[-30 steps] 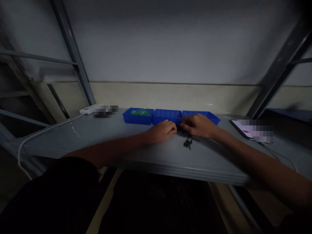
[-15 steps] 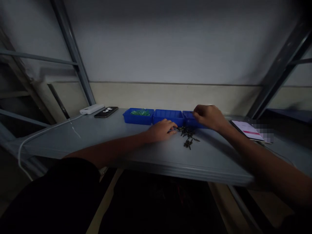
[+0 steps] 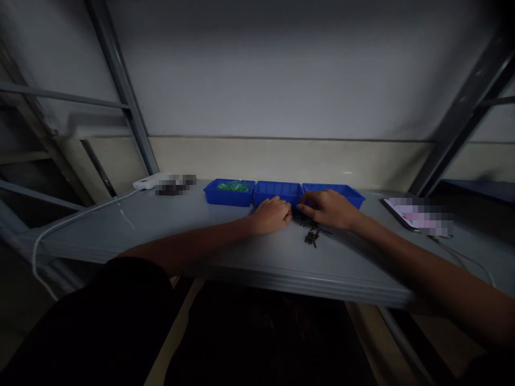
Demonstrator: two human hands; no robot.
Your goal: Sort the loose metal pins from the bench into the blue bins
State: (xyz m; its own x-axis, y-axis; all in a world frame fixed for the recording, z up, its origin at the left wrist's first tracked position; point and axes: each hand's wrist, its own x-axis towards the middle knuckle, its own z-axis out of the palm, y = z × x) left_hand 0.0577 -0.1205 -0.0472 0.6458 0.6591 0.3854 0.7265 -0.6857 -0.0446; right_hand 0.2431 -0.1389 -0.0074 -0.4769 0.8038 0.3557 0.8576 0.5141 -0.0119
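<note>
My left hand [image 3: 271, 214] rests on the grey table [image 3: 209, 241] in front of the middle blue tray [image 3: 277, 192], its fingers curled in. My right hand [image 3: 328, 208] lies just right of it, fingers bent down over a small heap of dark screws [image 3: 310, 236]. The two hands nearly touch. What either pinches is too small and dark to make out. A left blue tray [image 3: 228, 194] holds green pieces [image 3: 232, 186]. A right blue tray [image 3: 346, 192] stands behind my right hand.
A white power bank [image 3: 147, 182] with a cable running off the left edge and a blurred dark device lie at the back left. A phone [image 3: 406, 214] with a cable lies at the right. Slanted metal frame posts stand at both sides.
My right hand has come back down from the right blue tray to the screw heap beside my left hand. The left hand has barely moved.
</note>
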